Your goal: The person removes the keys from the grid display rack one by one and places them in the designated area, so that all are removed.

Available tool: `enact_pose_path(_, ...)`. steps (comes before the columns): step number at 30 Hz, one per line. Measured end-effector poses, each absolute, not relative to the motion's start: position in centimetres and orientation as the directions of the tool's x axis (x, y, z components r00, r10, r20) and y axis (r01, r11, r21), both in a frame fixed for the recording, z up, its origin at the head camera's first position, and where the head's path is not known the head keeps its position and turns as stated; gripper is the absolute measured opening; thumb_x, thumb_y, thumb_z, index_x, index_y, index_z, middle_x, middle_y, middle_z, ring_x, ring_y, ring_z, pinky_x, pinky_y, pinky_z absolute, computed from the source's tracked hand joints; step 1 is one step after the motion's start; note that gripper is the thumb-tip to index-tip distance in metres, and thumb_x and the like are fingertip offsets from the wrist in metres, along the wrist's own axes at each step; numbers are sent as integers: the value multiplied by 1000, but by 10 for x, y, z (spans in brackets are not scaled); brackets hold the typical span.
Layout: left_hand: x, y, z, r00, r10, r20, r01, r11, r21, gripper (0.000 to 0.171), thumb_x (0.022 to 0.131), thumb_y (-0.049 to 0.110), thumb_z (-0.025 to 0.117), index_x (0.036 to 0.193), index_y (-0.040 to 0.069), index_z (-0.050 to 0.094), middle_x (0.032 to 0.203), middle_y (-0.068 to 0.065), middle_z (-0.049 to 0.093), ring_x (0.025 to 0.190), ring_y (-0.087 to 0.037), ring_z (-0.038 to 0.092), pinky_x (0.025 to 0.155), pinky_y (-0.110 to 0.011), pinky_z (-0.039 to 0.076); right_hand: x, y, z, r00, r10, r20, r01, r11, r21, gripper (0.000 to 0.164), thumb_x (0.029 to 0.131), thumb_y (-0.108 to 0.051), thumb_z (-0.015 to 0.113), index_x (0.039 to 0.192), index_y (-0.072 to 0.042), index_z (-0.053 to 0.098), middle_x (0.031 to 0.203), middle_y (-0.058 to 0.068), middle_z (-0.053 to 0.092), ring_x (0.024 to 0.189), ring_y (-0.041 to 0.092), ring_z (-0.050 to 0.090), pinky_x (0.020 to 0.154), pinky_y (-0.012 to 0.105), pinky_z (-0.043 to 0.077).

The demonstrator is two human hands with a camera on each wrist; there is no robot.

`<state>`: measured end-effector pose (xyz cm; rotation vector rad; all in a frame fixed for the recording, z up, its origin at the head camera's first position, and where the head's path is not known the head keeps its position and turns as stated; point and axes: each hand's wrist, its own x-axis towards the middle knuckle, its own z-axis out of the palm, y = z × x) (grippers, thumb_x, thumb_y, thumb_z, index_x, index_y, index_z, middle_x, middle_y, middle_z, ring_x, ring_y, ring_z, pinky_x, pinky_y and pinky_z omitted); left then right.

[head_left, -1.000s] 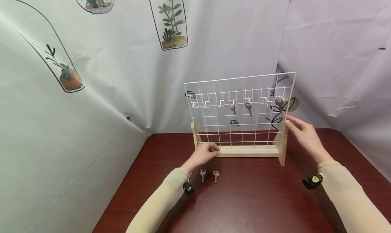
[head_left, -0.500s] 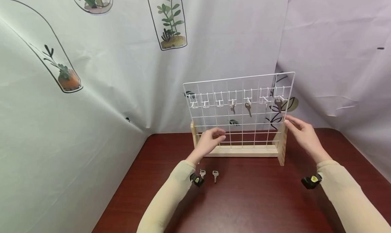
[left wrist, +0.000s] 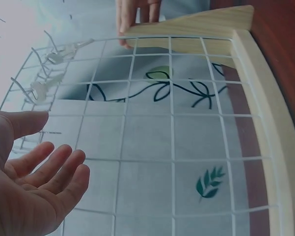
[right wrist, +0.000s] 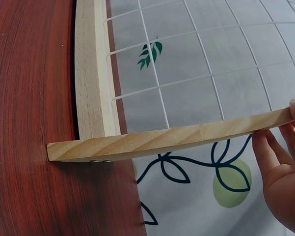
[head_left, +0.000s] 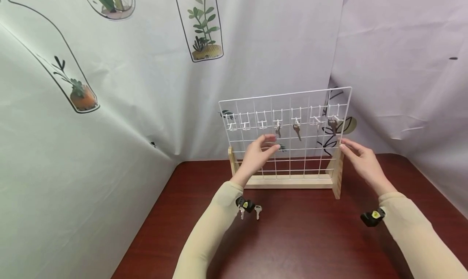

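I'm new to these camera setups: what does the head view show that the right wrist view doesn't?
Only the head view shows the left hand raised before the grid, three keys hanging on hooks, and two keys on the table. Only the right wrist view shows the fingers touching the wooden side post up close. Both show the white wire grid and the right hand.

White wire rack (head_left: 289,108) w/ matt wood base (head_left: 292,182), glossy table (head_left: 310,238).

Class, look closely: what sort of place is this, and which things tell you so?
Probably a staged tabletop set rather than a lived-in room: plant-printed sheets hang as walls around a dark wood table, which bears a wire key rack.
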<state>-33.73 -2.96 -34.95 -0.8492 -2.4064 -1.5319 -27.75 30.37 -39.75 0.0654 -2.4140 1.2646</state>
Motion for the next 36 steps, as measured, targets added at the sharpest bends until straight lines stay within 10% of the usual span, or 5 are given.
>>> enact_pose_path(5, -337, -23, -342, -829, 360, 429, 537, 294, 791, 46, 96, 31, 70, 136, 10, 60, 127, -5, 67, 113, -19, 66, 94, -27, 52, -277, 304, -398, -910, 150, 387, -231, 591, -773, 56, 104, -46, 53, 147, -11, 53, 140, 22, 56, 127, 22, 53, 83, 9, 38)
enact_pose_path(10, -340, -18, -336, -821, 352, 449, 546, 256, 798, 44, 97, 26, 70, 135, 8, 60, 124, -8, 68, 113, -18, 65, 96, -28, 51, -277, 305, -398, -913, 148, 380, -226, 591, -774, 57, 104, -46, 51, 148, -9, 51, 142, 24, 54, 130, 36, 50, 95, 21, 45)
enact_pose_path(17, -339, -15, -327, -835, 323, 445, 528, 243, 814, 43, 96, 27, 70, 133, 7, 63, 122, -9, 70, 111, -20, 67, 94, -27, 53, -278, 305, -397, -900, 149, 410, -258, 577, -775, 54, 104, -44, 54, 145, -10, 54, 140, 18, 58, 104, -20, 44, 83, 6, 38)
enact_pose_path(24, -338, -12, -321, -846, 294, 446, 517, 243, 821, 39, 96, 31, 70, 127, 9, 67, 120, -5, 71, 110, -16, 66, 92, -28, 53, -278, 306, -397, -899, 142, 414, -268, 570, -777, 52, 104, -40, 55, 146, -9, 54, 139, 22, 57, 105, -20, 44, 82, 5, 38)
enact_pose_path(36, -345, -2, -325, -858, 205, 471, 494, 77, 866, 23, 96, 20, 70, 109, 1, 73, 101, -11, 75, 92, -15, 71, 86, -27, 54, -278, 304, -398, -915, 146, 376, -225, 590, -775, 55, 105, -43, 52, 148, -9, 51, 141, 22, 55, 131, 38, 49, 99, 32, 46)
